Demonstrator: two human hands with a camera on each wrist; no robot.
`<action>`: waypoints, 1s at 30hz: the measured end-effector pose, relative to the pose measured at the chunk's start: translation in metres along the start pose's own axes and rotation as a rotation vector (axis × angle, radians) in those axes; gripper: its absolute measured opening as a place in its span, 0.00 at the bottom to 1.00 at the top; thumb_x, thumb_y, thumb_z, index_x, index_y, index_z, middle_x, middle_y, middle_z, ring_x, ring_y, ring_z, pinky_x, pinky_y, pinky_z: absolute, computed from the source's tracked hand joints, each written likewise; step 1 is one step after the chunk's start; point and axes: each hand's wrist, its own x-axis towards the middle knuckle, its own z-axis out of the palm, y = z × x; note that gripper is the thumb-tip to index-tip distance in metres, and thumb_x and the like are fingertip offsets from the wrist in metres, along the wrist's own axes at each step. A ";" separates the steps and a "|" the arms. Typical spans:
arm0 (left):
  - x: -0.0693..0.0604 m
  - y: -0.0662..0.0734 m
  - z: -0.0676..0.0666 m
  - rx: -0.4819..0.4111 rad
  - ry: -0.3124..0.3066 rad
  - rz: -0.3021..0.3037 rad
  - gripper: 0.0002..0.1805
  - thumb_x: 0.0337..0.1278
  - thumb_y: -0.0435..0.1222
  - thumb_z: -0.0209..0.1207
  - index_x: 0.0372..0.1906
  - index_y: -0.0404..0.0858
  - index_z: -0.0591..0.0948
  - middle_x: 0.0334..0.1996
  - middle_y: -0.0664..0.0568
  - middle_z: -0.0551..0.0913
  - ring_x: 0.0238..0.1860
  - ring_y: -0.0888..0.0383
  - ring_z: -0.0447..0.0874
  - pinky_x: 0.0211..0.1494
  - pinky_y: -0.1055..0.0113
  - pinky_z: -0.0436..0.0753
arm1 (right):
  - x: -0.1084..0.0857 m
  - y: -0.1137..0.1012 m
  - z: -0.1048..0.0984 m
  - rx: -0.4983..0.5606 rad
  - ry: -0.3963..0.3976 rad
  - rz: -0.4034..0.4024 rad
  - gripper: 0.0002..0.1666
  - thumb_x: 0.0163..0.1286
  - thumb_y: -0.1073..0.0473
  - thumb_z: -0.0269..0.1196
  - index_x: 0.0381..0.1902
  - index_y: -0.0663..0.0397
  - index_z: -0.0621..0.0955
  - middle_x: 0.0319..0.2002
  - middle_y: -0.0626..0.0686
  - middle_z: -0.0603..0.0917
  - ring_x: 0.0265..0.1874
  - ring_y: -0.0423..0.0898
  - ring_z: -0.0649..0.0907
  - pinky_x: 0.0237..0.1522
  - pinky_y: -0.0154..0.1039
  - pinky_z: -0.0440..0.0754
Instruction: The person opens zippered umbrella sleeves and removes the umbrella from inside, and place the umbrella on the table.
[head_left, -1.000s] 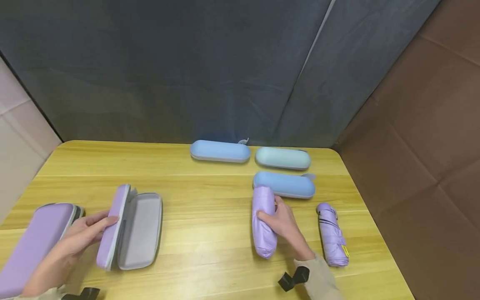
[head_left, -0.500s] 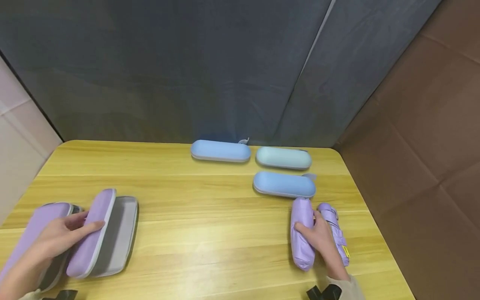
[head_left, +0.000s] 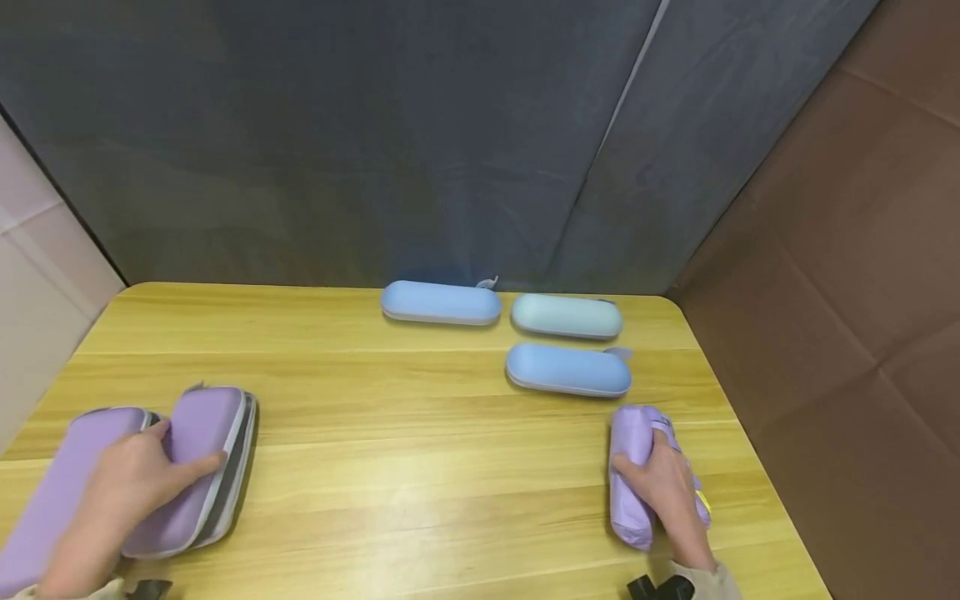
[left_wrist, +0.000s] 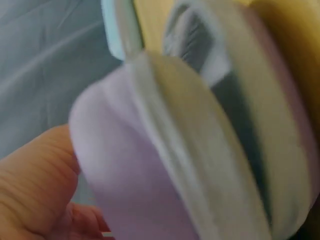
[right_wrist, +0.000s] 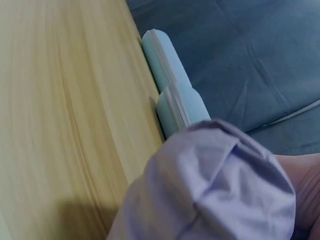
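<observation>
My left hand (head_left: 123,492) holds a purple zip case (head_left: 197,467) from above, thumb across its lid and fingers at its left side. The lid is nearly down, with a gap at the zip edge showing dark inside; the left wrist view shows the lid (left_wrist: 122,150) beside my thumb. Against it on the left lies another purple case (head_left: 71,483), partly behind my hand. My right hand (head_left: 663,483) grips a purple folded umbrella (head_left: 632,492), whose bunched fabric end (right_wrist: 225,185) fills the right wrist view. A second purple folded umbrella (head_left: 702,505) lies alongside, mostly hidden by that hand.
Two blue capsule-shaped cases (head_left: 441,302) and a mint one (head_left: 567,316) lie toward the back of the wooden table (head_left: 360,467). Dark cloth (head_left: 337,150) hangs behind the table, and a brown panel (head_left: 862,275) stands at the right.
My left hand has moved the opened case left against the other purple case, and its lid has come down. My right hand has carried the umbrella right, beside the second one.
</observation>
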 end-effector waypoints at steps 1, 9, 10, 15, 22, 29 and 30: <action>-0.001 0.001 0.002 0.007 0.027 0.003 0.53 0.41 0.56 0.67 0.52 0.10 0.64 0.39 0.16 0.70 0.33 0.29 0.73 0.31 0.43 0.74 | 0.000 0.002 0.000 -0.007 0.000 0.004 0.43 0.50 0.50 0.65 0.55 0.76 0.66 0.32 0.69 0.79 0.28 0.60 0.79 0.27 0.52 0.77; -0.003 0.009 0.010 0.028 0.115 -0.052 0.50 0.35 0.55 0.70 0.47 0.14 0.66 0.32 0.24 0.68 0.29 0.32 0.71 0.20 0.48 0.70 | 0.004 0.014 -0.005 -0.079 -0.025 0.049 0.45 0.49 0.49 0.64 0.57 0.74 0.63 0.34 0.72 0.76 0.29 0.63 0.78 0.26 0.55 0.76; -0.004 0.010 0.009 0.029 0.113 -0.058 0.51 0.36 0.56 0.70 0.49 0.14 0.65 0.33 0.23 0.68 0.30 0.32 0.71 0.20 0.47 0.70 | 0.004 0.015 -0.005 -0.085 -0.030 0.054 0.46 0.49 0.49 0.64 0.58 0.74 0.63 0.34 0.72 0.76 0.30 0.63 0.78 0.27 0.55 0.76; -0.006 0.009 0.009 0.027 0.104 -0.071 0.57 0.37 0.59 0.68 0.54 0.12 0.62 0.38 0.20 0.65 0.33 0.30 0.70 0.23 0.44 0.72 | 0.007 0.017 -0.008 -0.112 -0.046 0.065 0.47 0.49 0.49 0.64 0.59 0.75 0.62 0.34 0.73 0.76 0.30 0.63 0.77 0.28 0.55 0.75; -0.009 0.013 0.006 0.003 0.136 -0.086 0.52 0.39 0.59 0.67 0.50 0.14 0.66 0.38 0.23 0.64 0.34 0.33 0.67 0.23 0.44 0.72 | 0.009 0.015 -0.004 -0.133 -0.051 0.063 0.48 0.48 0.47 0.65 0.55 0.77 0.62 0.30 0.70 0.77 0.26 0.61 0.78 0.26 0.56 0.75; -0.009 0.049 -0.001 -0.105 0.240 0.081 0.37 0.51 0.45 0.65 0.54 0.17 0.69 0.44 0.22 0.72 0.42 0.29 0.71 0.35 0.38 0.72 | 0.006 0.006 -0.007 -0.128 -0.062 0.046 0.53 0.48 0.47 0.68 0.62 0.75 0.58 0.41 0.74 0.76 0.35 0.66 0.79 0.34 0.60 0.75; -0.006 0.058 0.000 -0.136 0.260 0.134 0.33 0.51 0.41 0.65 0.52 0.17 0.71 0.42 0.23 0.75 0.40 0.30 0.73 0.35 0.39 0.73 | 0.007 0.004 -0.008 -0.128 -0.061 0.030 0.54 0.49 0.48 0.69 0.63 0.75 0.57 0.45 0.76 0.74 0.40 0.68 0.77 0.38 0.62 0.75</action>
